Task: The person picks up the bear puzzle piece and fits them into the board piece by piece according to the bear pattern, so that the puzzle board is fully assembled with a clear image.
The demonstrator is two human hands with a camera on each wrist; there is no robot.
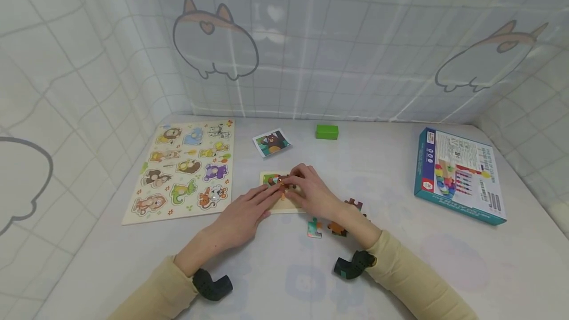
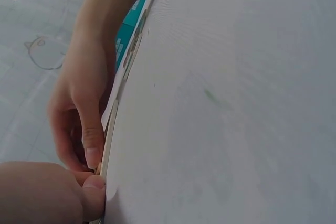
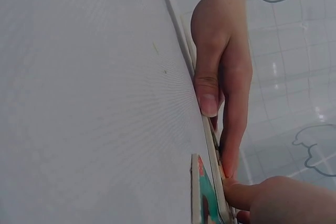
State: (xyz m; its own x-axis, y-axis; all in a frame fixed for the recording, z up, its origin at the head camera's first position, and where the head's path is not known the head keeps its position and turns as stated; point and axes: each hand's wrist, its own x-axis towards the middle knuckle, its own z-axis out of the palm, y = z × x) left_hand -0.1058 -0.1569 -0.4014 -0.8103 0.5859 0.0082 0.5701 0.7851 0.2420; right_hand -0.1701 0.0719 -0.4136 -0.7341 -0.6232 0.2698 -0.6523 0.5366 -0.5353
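A small wooden puzzle board (image 1: 284, 206) lies flat between the hands, part of a brown bear picture showing in it. My left hand (image 1: 242, 214) rests on its left side with fingers straight, their tips at the picture; in the right wrist view the left thumb (image 3: 209, 103) lies against the board's edge. From the other side my right hand (image 1: 314, 194) reaches over the board, fingers bent, thumb and fingertips pinching at a brown bear puzzle piece that they mostly hide. Loose jigsaw pieces, one teal (image 1: 314, 228) and one orange-brown (image 1: 338, 229), lie beside the right wrist.
A large animal peg board (image 1: 175, 213) lies at left. Behind the hands are a bear picture card (image 1: 272, 143) and a green block (image 1: 327, 132). A teal-sided box (image 1: 462, 177) lies at right. Patterned curtain walls (image 1: 311, 53) enclose the table's back and sides.
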